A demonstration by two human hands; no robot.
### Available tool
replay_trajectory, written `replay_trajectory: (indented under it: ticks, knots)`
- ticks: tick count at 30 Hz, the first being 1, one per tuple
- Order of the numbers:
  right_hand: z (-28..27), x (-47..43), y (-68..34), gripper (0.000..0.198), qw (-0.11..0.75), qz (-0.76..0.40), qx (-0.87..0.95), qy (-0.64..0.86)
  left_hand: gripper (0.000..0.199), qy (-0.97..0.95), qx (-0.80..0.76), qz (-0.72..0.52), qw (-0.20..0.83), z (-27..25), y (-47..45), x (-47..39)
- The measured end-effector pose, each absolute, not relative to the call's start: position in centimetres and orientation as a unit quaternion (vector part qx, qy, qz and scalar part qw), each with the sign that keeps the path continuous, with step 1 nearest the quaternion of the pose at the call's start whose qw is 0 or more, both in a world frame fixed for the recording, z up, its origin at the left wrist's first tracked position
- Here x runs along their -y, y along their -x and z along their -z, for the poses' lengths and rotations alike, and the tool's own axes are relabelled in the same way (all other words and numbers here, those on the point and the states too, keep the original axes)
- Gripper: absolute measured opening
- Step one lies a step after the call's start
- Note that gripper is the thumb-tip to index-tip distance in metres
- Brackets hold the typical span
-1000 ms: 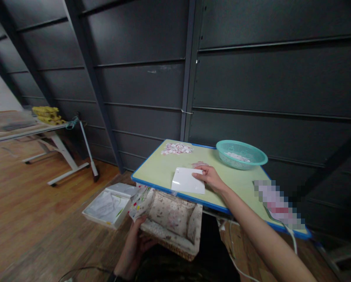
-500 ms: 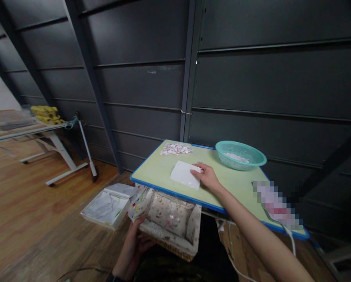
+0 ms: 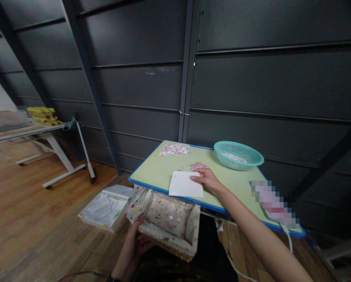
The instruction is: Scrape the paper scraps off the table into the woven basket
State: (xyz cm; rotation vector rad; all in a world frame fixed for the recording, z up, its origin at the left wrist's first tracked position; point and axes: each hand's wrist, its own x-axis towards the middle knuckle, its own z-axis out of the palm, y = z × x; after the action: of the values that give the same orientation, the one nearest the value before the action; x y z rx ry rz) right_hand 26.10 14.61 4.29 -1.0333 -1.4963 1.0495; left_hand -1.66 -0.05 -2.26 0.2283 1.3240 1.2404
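Nearest, the left hand grips the left end of a shallow rectangular woven basket with a stained whitish lining, its thumb on the rim and its fingers curled beneath. The basket spreads to the right of that hand, tilted, its far side close under the table's near edge. Pinkish scraps lie on the lining.

Ahead of the left hand and to its right, the right hand pinches the right side of a flat white four-sided sheet with a small hole near one corner, thumb on top. The sheet lies to the left of the right hand, in line with the near edge of a pale yellow-green table with a blue rim; whether it rests on the top, I cannot tell.

To the left of the left hand, an open white box sits on the wooden floor.

Just beyond the right hand's fingers is a small patch of pinkish bits. Farther off and to its left lies a heap of white and reddish flakes; beyond it to the right stands a round turquoise plastic basin containing whitish pieces.
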Motion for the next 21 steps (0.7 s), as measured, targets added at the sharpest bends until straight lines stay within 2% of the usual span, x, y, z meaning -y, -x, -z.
replay_trajectory:
  ticks: [2,4,7,9,11,16,21]
  knots:
    - [-4.5,-14.8,-26.4,0.043,0.522,-0.453,0.581,0.429,0.058,-0.106,-0.568,-0.538,0.614,2.2,1.6,0.1]
    - [-4.9,-15.3,-27.6,0.048,0.578,-0.412,0.54,0.452,0.056,-0.105,-0.562,-0.541,0.616,2.3,1.6,0.1]
    - [-5.4,-16.1,-31.0,0.047,0.63,-0.249,0.527,0.513,0.054,-0.089,-0.564,-0.541,0.618,2.4,1.4,0.1]
    - [-5.5,-16.2,-33.6,0.045,0.622,-0.132,0.525,0.565,0.054,-0.079,-0.568,-0.536,0.619,2.4,1.2,0.0]
    - [-5.2,-15.9,-35.5,0.044,0.61,-0.078,0.506,0.605,0.056,-0.075,-0.571,-0.529,0.624,2.4,0.9,0.0]
    - [-4.6,-14.6,-35.4,0.045,0.607,-0.049,0.49,0.623,0.068,-0.064,-0.563,-0.517,0.642,2.0,0.2,0.4]
    - [-4.6,-14.2,-32.0,0.045,0.568,-0.083,0.576,0.582,0.06,-0.064,-0.557,-0.505,0.657,1.6,-0.2,0.8]
